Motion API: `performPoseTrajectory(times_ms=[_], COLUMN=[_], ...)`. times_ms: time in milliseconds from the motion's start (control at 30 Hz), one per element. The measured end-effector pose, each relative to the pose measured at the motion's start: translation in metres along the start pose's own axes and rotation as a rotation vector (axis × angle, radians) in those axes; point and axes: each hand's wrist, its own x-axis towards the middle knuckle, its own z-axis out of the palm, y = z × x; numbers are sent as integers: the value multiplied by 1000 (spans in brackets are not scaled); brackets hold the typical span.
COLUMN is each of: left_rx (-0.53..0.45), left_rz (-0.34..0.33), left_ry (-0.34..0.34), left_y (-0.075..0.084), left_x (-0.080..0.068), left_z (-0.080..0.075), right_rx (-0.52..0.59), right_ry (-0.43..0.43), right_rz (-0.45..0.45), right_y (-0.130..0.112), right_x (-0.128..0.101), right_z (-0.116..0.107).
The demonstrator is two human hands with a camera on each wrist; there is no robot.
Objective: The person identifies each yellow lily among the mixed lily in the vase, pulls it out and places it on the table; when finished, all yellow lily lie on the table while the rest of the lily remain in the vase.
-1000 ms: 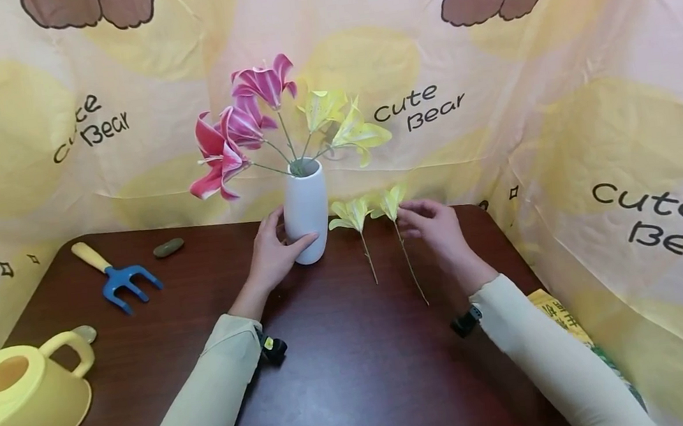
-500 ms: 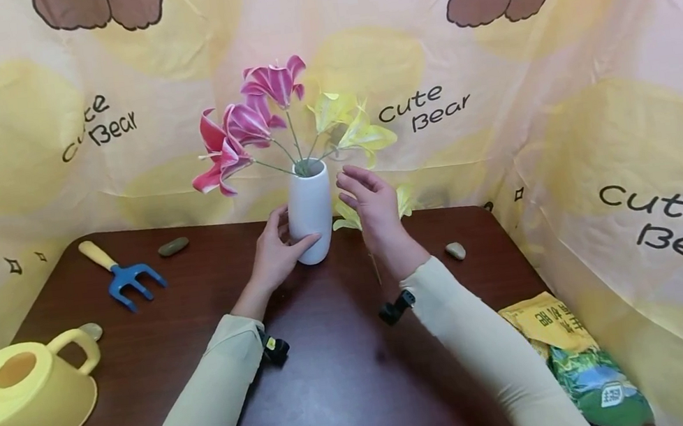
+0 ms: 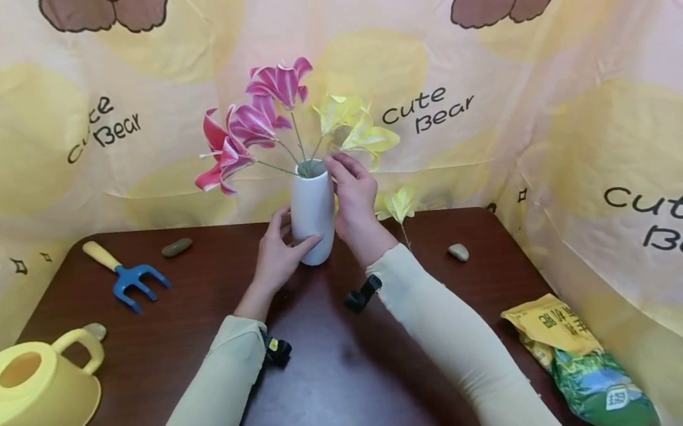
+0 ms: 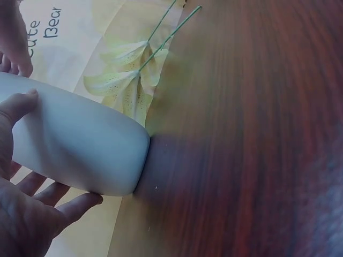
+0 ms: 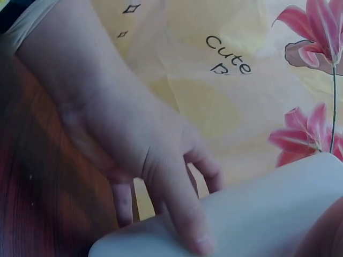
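white vase (image 3: 312,206) upright on the table (image 3: 313,406), left hand (image 3: 275,254) curled round it low, right hand (image 3: 355,201) gripping it higher, left wrist view showing two loose yellow lilies (image 4: 110,84), head view only one

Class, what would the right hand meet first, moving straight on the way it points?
The white vase, at once: the right hand seems to touch its side, though depth is unclear.

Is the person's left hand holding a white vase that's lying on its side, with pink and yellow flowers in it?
Not quite: the white vase isn't lying on its side. The head view shows it upright. The person's left hand does hold it, with pink and yellow flowers in it.
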Motion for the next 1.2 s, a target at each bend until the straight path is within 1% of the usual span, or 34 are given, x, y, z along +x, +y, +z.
performPoseTrajectory(times_ms=[233,300,433,533,733,833,1033,1200], left_rx=[0,-6,-19,-22,-27,-17,-1,0], left_rz=[4,10,23,29,39,31,14,9], left_ry=[-4,-2,4,4,10,5,3,6], left_y=[-2,-1,0,-1,-2,-3,-3,0], left_x=[1,1,1,0,0,0,1,0], left_z=[0,0,1,1,1,2,1,1], right_rx=[72,83,48,35,92,107,98,49], right_ry=[43,37,9,-23,-122,-145,-175,-190], right_rz=[-47,-67,-110,-124,-128,-123,-137,-147], right_y=[-2,-5,-14,-23,-51,-70,-101,-119], right_x=[1,1,2,4,11,14,21,26], right_z=[9,10,8,5,-2,-8,-22,-41])
